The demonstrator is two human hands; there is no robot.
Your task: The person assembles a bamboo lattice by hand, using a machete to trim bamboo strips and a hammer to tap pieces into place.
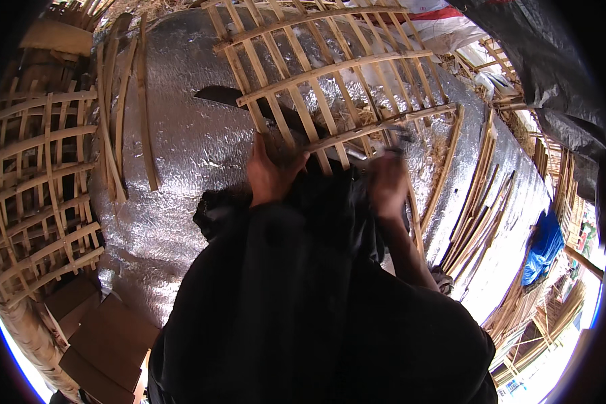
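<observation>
A bamboo lattice (337, 70) of thin slats nailed to cross strips lies in front of me. My left hand (271, 176) is at its near edge, thumb and fingers around a slat end. Motion blurs my right hand (388, 183), which is closed on a hammer (400, 137); the dark head shows just above the near cross strip, and the handle is mostly hidden. Under the lattice, left of its middle, lies a dark curved blade (221, 95), partly covered by the slats.
Silvery foil sheeting (188, 135) covers the floor. Loose bamboo strips (145, 108) lie at left, with more strips (475, 209) at right. Finished-looking lattices (40, 168) are stacked far left, above cardboard (108, 343). A blue plastic sheet (544, 249) hangs at right.
</observation>
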